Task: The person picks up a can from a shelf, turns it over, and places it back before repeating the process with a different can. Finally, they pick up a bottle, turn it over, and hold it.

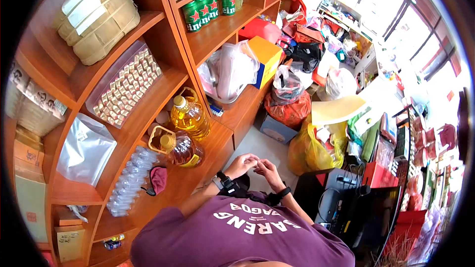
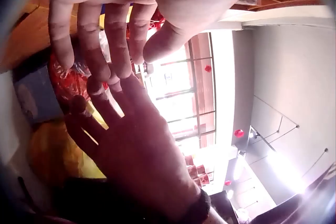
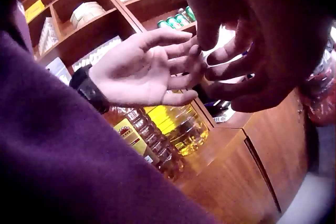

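Reddish-brown wooden shelving [image 1: 181, 34] lines one side of a cluttered room, with bright windows [image 1: 381, 5] beyond. The left hand [image 1: 241, 164] meets the right hand [image 1: 269, 174] at the fingertips in front of a purple shirt [image 1: 217, 244]; each grip is loose, fingers gently bent, and whether something tiny sits between the tips cannot be told. Only the left wrist view takes in a lit ceiling lamp [image 2: 286, 171]; only the right wrist view shows the broad yellow label [image 3: 134, 140] on the large clear plastic bottle of brown oil [image 1: 184, 150]. That bottle stands upright on the wooden counter [image 1: 216, 136] left of the hands, its handle loop on the side away from them. Just beside it stands a large clear plastic bottle of golden oil [image 1: 190, 119], also upright. In the right wrist view the left hand hides the bottles' upper parts. Right of the hands sits a bulging yellow plastic bag [image 1: 308, 152].
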`<state>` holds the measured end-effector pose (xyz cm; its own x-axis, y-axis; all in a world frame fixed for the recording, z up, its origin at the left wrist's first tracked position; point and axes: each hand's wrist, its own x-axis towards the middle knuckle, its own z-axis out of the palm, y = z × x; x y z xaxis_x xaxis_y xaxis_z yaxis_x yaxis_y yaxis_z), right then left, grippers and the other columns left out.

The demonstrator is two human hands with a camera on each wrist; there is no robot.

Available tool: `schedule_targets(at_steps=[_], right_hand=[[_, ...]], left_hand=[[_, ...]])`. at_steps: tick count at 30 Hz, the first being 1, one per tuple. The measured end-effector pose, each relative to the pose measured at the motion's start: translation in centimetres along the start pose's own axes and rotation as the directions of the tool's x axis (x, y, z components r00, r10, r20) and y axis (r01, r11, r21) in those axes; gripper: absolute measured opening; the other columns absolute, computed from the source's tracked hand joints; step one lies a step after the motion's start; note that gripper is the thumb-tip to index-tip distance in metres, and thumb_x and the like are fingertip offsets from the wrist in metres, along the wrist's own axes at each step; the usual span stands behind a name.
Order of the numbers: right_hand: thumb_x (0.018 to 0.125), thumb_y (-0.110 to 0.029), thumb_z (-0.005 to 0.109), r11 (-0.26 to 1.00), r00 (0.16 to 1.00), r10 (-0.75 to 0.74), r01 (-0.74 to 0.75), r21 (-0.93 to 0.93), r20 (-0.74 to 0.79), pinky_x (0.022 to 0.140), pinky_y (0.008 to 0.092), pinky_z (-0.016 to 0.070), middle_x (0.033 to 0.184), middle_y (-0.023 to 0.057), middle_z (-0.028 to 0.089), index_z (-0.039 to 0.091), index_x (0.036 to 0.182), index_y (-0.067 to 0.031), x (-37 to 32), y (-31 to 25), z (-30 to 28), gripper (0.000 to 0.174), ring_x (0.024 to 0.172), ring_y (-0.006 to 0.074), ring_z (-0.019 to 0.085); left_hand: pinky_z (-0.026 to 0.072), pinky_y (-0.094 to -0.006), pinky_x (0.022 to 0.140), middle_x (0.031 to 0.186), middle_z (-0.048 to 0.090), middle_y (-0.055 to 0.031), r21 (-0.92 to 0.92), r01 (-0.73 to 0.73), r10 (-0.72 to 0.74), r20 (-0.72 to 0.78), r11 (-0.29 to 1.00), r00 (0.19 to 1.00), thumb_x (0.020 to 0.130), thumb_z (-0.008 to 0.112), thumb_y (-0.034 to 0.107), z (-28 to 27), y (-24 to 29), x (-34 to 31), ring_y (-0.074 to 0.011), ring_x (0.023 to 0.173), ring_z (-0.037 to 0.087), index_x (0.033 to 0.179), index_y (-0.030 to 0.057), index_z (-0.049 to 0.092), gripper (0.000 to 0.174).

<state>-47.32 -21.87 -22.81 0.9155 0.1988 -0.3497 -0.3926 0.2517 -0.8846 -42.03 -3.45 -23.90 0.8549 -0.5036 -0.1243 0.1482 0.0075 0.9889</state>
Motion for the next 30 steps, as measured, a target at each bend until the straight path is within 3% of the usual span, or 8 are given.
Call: schedule_targets(at_steps=[4, 10, 14, 18, 22, 24, 28, 30], right_hand=[[0.106, -0.025, 0.055, 0.999, 0.999, -0.003, 0.005, -0.054, 0.043, 0.086, 0.0278, 0.0517, 0.103, 0.0032, 0.066, 0.062, 0.114, -0.0005, 3.9, -0.5, -0.8, 0.026, 0.091, 0.0107, 0.061], [0.106, -0.025, 0.056, 0.986, 0.997, 0.007, 0.007, -0.165, 0.079, 0.086, 0.0268, 0.051, 0.097, 0.0024, 0.067, 0.066, 0.111, 0.0006, 8.4, -3.0, -1.5, 0.028, 0.09, 0.01, 0.061], [0.105, -0.022, 0.056, 0.972, 0.989, 0.071, -0.039, -0.233, 0.129, 0.088, 0.0273, 0.0513, 0.105, 0.0048, 0.069, 0.066, 0.115, 0.0014, 12.1, -4.7, -2.0, 0.027, 0.097, 0.0109, 0.063], [0.1, -0.013, 0.064, 0.962, 0.977, -0.109, 0.15, -0.227, 0.185, 0.088, 0.0279, 0.0528, 0.111, 0.005, 0.067, 0.061, 0.127, -0.0017, 14.6, -6.9, -1.1, 0.029, 0.1, 0.0134, 0.065], [0.097, -0.007, 0.066, 0.883, 0.958, -0.072, 0.19, -0.429, 0.277, 0.087, 0.0293, 0.0546, 0.108, 0.0087, 0.071, 0.064, 0.123, 0.0021, 16.8, -9.3, -0.9, 0.027, 0.096, 0.0148, 0.069], [0.097, -0.005, 0.067, 0.84, 0.939, -0.157, 0.29, -0.459, 0.307, 0.086, 0.0305, 0.0556, 0.103, 0.0113, 0.073, 0.066, 0.12, 0.0033, 17.4, -10.6, -0.7, 0.025, 0.095, 0.017, 0.071], [0.097, -0.006, 0.065, 0.827, 0.895, -0.201, 0.373, -0.421, 0.397, 0.085, 0.0308, 0.0558, 0.104, 0.0102, 0.073, 0.066, 0.119, 0.0014, 20.0, -12.1, -0.4, 0.023, 0.094, 0.0173, 0.071], [0.099, -0.007, 0.063, 0.817, 0.876, -0.133, 0.361, -0.45, 0.463, 0.083, 0.0328, 0.0561, 0.104, 0.0102, 0.074, 0.066, 0.119, 0.0014, 21.4, -13.6, 0.1, 0.021, 0.094, 0.0189, 0.071]], left_hand=[[0.0544, -0.0285, 0.079, 0.095, 0.072, -0.0061, 0.127, -0.008, 0.011, -0.024, 0.992, 1.0, 0.098, 0.061, 0.013, -1.4, 0.6, 3.1, -0.0128, 0.085, 0.067, 0.109, -0.0007, 0.069, 0.019], [0.051, -0.0251, 0.083, 0.099, 0.07, -0.0036, -0.011, 0.035, -0.035, -0.001, 0.999, 0.999, 0.099, 0.062, 0.016, -4.1, 0.6, 6.5, -0.0095, 0.089, 0.063, 0.109, -0.001, 0.069, 0.021], [0.0513, -0.0259, 0.083, 0.098, 0.07, -0.0039, 0.049, 0.04, -0.036, -0.074, 0.998, 0.997, 0.1, 0.061, 0.015, -5.5, 1.9, 8.4, -0.0102, 0.09, 0.063, 0.11, -0.0022, 0.068, 0.021], [0.0515, -0.027, 0.083, 0.098, 0.07, -0.0043, -0.053, 0.004, -0.012, -0.158, 0.999, 0.987, 0.101, 0.059, 0.014, -6.8, 1.3, 9.4, -0.0109, 0.091, 0.063, 0.109, -0.0035, 0.066, 0.02], [0.051, -0.0267, 0.084, 0.099, 0.069, -0.0041, -0.16, -0.004, -0.024, -0.171, 0.987, 0.985, 0.102, 0.057, 0.013, -8.0, 0.1, 10.4, -0.011, 0.093, 0.062, 0.11, -0.0028, 0.066, 0.019], [0.0508, -0.0268, 0.086, 0.1, 0.068, -0.0044, -0.193, 0.024, -0.059, -0.178, 0.981, 0.982, 0.103, 0.057, 0.013, -8.1, 1.1, 10.4, -0.0118, 0.096, 0.063, 0.11, -0.0023, 0.065, 0.019], [0.052, -0.0261, 0.081, 0.094, 0.07, -0.0051, -0.091, -0.031, 0.002, -0.303, 0.995, 0.953, 0.1, 0.061, 0.014, -8.4, 4.1, 10.5, -0.0108, 0.09, 0.066, 0.109, -0.001, 0.066, 0.019], [0.0523, -0.0277, 0.079, 0.094, 0.071, -0.0073, 0.245, -0.064, 0.156, -0.379, 0.967, 0.912, 0.098, 0.063, 0.015, -8.8, 6.1, 10.5, -0.0125, 0.089, 0.067, 0.109, -0.0005, 0.067, 0.019]])
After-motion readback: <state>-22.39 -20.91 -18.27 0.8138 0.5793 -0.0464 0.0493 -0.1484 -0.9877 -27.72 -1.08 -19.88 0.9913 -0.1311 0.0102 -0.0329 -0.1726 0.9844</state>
